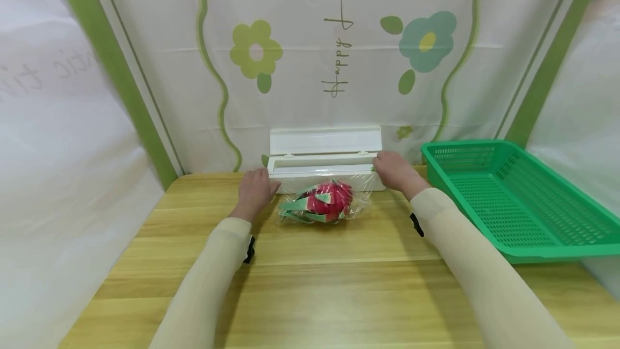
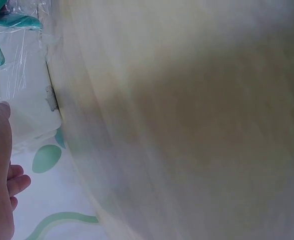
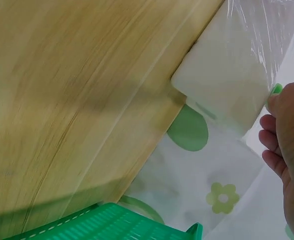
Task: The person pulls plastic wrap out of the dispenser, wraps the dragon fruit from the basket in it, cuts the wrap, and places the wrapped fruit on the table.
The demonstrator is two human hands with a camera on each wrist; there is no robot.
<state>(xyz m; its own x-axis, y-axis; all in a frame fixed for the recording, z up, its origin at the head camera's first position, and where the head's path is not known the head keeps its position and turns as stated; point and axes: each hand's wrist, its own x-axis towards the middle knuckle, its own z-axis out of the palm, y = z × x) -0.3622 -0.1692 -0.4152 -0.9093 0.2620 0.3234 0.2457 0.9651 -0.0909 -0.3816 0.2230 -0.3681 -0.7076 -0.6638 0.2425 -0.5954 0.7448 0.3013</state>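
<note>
A white cling film dispenser stands at the back of the table with its lid raised. Clear cling film hangs from its front edge and covers a red dragon fruit with green scales, lying just before it. My left hand grips the dispenser's left end, thumb on the front face. At the right end, my right hand pinches a small green slide cutter on the film's edge. Most of the cutter is hidden by the thumb and fingers.
A green plastic basket stands at the right of the wooden table. Behind the dispenser hangs a white curtain printed with flowers, close to the table's back edge.
</note>
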